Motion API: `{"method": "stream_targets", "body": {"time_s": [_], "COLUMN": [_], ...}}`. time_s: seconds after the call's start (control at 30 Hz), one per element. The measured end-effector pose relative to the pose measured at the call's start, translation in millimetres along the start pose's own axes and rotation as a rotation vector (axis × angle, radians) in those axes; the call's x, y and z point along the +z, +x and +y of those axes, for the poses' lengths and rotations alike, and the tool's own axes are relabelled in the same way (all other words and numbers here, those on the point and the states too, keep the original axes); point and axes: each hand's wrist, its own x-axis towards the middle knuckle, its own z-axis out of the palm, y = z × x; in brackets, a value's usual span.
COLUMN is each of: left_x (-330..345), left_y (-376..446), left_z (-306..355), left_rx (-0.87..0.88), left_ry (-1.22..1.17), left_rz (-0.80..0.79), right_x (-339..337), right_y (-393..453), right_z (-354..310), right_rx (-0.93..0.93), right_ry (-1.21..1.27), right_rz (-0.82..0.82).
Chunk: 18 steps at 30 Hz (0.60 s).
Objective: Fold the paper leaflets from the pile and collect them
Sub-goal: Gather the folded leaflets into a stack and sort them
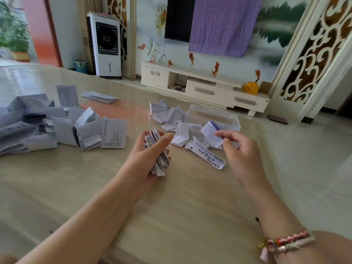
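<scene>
Two heaps on the table (181,216): larger unfolded leaflets (47,122) far left, small folded ones (182,128) centre-right, spilling against a clear box (215,116) just behind. Between them, a thick stack (157,155) of folded leaflets stood on edge in the left hand (150,149), fingers curled behind and thumb pressed across the front, likely to keep the springy folds from fanning apart. To the right, the right hand (234,147) pinching one folded leaflet (212,135) by its near corner between thumb and fingertips, lifted just above the small heap, seemingly on its way to join the stack. One long strip (208,156) lying flat nearest, touching the heap's edge. Box apparently empty, though hard to tell through the blur; probably the final place for collected bundles. Plenty left unfolded on the left, so far from finished.
</scene>
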Motion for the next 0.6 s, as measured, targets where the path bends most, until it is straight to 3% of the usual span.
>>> {"method": "stream_targets", "body": {"time_s": [0.13, 0.23, 0.33, 0.47, 0.6], "left_x": [0.6, 2.7, 4.7, 4.5, 4.2], "left_y": [-0.1, -0.9, -2.7, -4.0, -2.9], "left_z": [2.0, 2.7, 3.1, 3.6, 2.9], "left_rx": [0.05, 0.077, 0.091, 0.076, 0.096], "left_ry": [0.006, 0.017, 0.023, -0.013, -0.022], "left_rz": [0.016, -0.036, -0.13, -0.176, -0.173], "right_x": [-11.2, -7.5, 0.9, 13.7, 18.5], "right_y": [-7.9, -12.3, -15.7, -20.7, -29.2], "right_z": [-23.9, -30.9, -30.3, -33.0, -38.1], "right_rx": [0.267, 0.536, 0.621, 0.513, 0.363], "right_ry": [0.77, 1.039, 1.072, 0.971, 0.682], "right_rz": [-0.122, -0.364, -0.538, -0.599, -0.609]}}
